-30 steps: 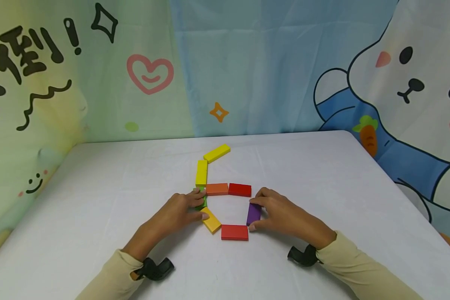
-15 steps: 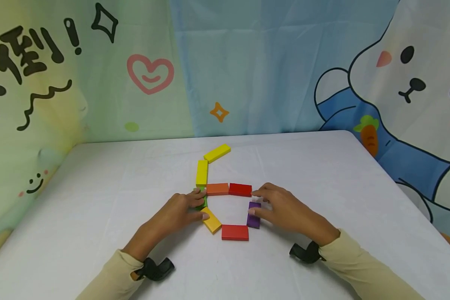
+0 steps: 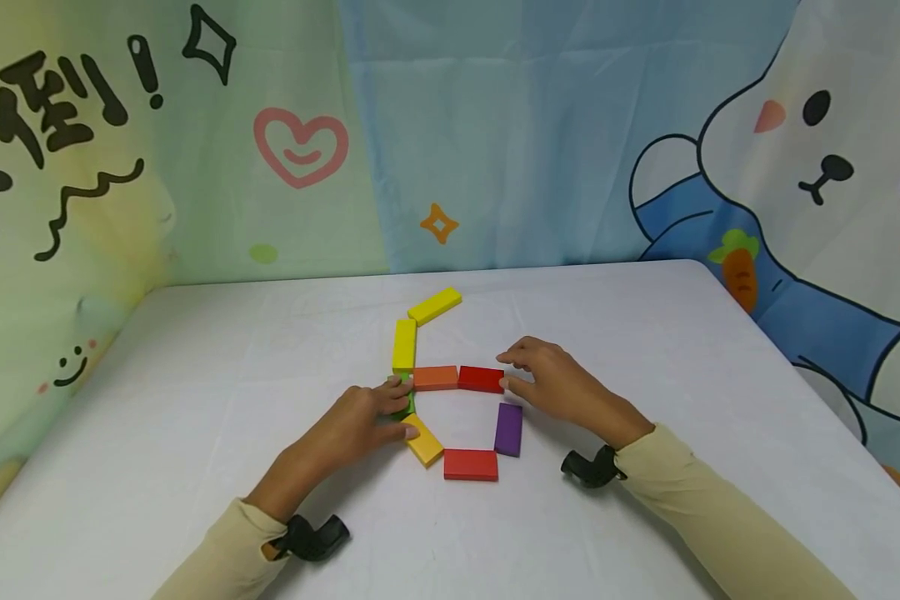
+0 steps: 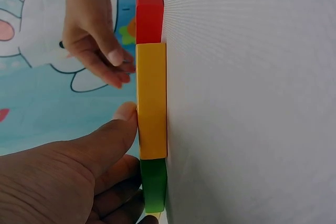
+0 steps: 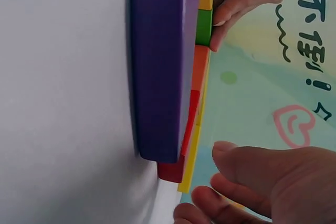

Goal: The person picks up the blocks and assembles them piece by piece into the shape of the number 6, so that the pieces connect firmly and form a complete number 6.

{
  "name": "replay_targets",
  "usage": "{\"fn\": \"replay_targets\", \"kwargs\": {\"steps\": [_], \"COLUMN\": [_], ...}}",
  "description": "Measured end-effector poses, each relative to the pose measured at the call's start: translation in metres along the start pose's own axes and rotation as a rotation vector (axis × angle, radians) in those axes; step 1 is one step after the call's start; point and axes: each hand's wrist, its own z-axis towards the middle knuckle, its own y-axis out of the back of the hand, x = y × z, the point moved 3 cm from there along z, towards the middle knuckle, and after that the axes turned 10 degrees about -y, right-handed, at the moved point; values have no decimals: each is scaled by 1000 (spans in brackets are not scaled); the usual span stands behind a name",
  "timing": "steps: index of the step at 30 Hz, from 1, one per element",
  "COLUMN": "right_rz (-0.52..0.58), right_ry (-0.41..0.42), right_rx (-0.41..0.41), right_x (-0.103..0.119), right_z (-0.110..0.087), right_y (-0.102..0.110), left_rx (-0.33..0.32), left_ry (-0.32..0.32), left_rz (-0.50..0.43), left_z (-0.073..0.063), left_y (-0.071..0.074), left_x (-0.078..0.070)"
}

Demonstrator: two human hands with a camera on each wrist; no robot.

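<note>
Coloured wooden blocks lie flat on the white table. My left hand (image 3: pixel 362 417) rests at the left side, thumb on the amber block (image 3: pixel 424 443) and fingers over the green block (image 3: pixel 402 410). My right hand (image 3: pixel 558 379) is at the right end of the upper red block (image 3: pixel 481 380), thumb tip at its edge, fingers spread with nothing between them. Below that hand lies the purple block (image 3: pixel 508 430), large in the right wrist view. The lower red block (image 3: pixel 470 465) sits left of the purple block's near end. An orange block (image 3: pixel 435 378) adjoins the upper red one.
Two yellow blocks continue beyond the green one: an upright-running yellow block (image 3: pixel 404 346) and a slanted yellow block (image 3: pixel 435 306). The white tablecloth (image 3: pixel 232 375) reaches back to a printed curtain (image 3: pixel 495 150). Black wrist cameras sit on both sleeves.
My right hand has let go of the purple block and moved away from me to the upper red block's end. The left hand has stayed in place.
</note>
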Motion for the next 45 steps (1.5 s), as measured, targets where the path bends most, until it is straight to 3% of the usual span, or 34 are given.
{"fn": "replay_targets", "kwargs": {"steps": [18, 35, 45], "right_rz": [3, -19, 6], "right_ry": [-3, -42, -94], "right_rx": [123, 124, 107], "right_x": [5, 7, 10], "right_z": [17, 12, 11], "right_y": [-12, -10, -13], "left_rx": [-4, -7, -12], "left_ry": [-1, 5, -36], "left_rz": [11, 14, 12], "left_z": [0, 1, 0], "left_y": [-1, 0, -1], "left_x": [1, 0, 3]}}
